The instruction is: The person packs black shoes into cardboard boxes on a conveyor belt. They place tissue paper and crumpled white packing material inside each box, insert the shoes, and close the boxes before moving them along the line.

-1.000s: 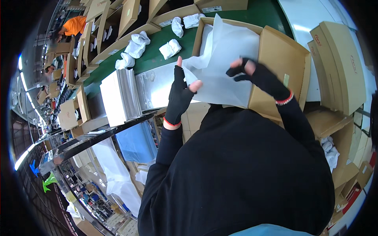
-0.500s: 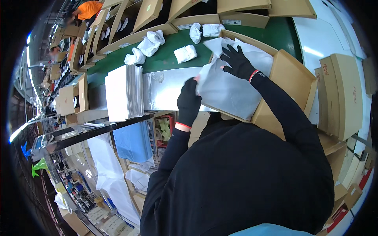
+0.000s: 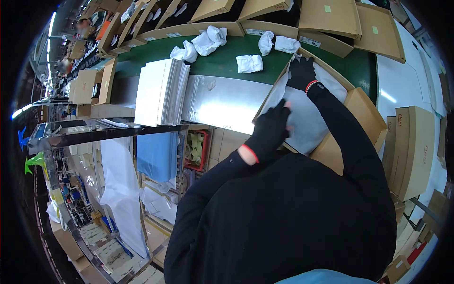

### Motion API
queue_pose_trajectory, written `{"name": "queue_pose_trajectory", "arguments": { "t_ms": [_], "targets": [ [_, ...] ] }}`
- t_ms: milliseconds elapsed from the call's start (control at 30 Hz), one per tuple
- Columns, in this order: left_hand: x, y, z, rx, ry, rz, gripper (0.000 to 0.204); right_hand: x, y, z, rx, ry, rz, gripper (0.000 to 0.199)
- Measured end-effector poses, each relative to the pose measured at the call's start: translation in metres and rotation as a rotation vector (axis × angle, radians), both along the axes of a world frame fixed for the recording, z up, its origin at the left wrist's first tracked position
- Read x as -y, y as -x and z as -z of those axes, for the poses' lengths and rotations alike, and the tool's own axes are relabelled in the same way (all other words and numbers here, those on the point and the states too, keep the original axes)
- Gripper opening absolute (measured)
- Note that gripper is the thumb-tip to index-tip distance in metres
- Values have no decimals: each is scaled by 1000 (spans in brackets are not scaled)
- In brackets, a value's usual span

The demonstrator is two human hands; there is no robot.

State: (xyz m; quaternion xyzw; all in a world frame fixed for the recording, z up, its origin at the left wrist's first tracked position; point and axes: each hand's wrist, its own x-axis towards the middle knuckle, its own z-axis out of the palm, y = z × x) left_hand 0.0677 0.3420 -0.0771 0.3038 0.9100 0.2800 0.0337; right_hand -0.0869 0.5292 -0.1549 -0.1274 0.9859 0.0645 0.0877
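Note:
A shallow brown cardboard box (image 3: 334, 71) sits at an angle on the bench in front of me, its lid (image 3: 364, 111) folded back to the right. White tissue paper (image 3: 307, 120) lines it and covers whatever may lie underneath. My right hand (image 3: 301, 75), in a black glove, presses the paper down at the far corner of the box, fingers extended. Over the near left side of the paper is my left hand (image 3: 270, 131), also black-gloved, with thumb and fingers apart and slightly blurred. Nothing shows in its grasp.
White wrapped bundles (image 3: 249, 64) lie on the green belt (image 3: 222, 59) beyond the box. A stack of white boards (image 3: 158, 92) stands at left on the metal ledge. Open boxes (image 3: 274, 31) line the far side; closed boxes (image 3: 416, 146) stand at right. People work far left.
My left hand has left the paper's left edge and moved right and nearer, over the box. My right hand has shifted to the far corner, and the paper now sits down inside the walls.

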Motion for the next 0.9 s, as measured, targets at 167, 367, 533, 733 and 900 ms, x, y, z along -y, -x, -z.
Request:
{"name": "queue_pose_trajectory", "arguments": {
  "t_ms": [167, 367, 533, 733, 900],
  "targets": [
    [-12, 39, 81, 82, 35, -73, 87, -6, 3, 33, 21, 90, 99, 86],
    [13, 38, 112, 125, -111, -38, 89, -10, -13, -1, -65, 464, -161, 48],
    [4, 43, 131, 108, -61, -69, 91, -50, 9, 95, -221, 406, -323, 60],
    [22, 6, 51, 199, -325, -78, 73, -24, -31, 20, -134, 215, -255, 53],
    [50, 14, 36, -203, -178, -209, 53, -63, -89, -16, -375, 504, -154, 45]
  ]
}}
